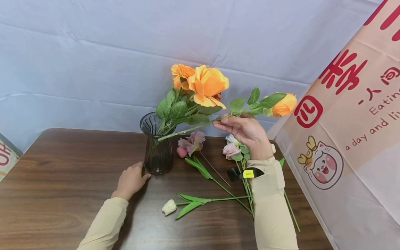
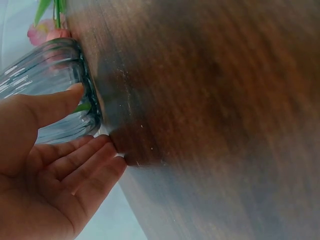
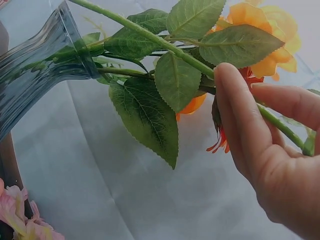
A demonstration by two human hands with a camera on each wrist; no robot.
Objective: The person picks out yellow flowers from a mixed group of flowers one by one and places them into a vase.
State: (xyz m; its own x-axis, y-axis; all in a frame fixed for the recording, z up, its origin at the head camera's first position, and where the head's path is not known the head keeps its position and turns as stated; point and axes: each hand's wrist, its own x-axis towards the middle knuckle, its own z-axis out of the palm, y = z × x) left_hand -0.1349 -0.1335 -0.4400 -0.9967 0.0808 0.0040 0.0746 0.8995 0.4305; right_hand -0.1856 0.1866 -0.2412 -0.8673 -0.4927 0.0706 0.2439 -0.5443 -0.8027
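Observation:
A dark, ribbed glass vase stands upright on the table, holding a large orange rose and a ruffled orange flower. My left hand lies at the left of its base. In the left wrist view, the thumb and loosely straight fingers are spread beside the glass; whether they touch it I cannot tell. My right hand pinches the green stem of a yellow-orange rosebud between thumb and fingers. This stem slants down leftward, its cut end in front of the vase rim in the head view.
Right of the vase lie a purple flower, a pink tulip and a white tulip. Pink roses lie partly under the right forearm. A pale cloth hangs behind the brown table; a printed banner stands at right.

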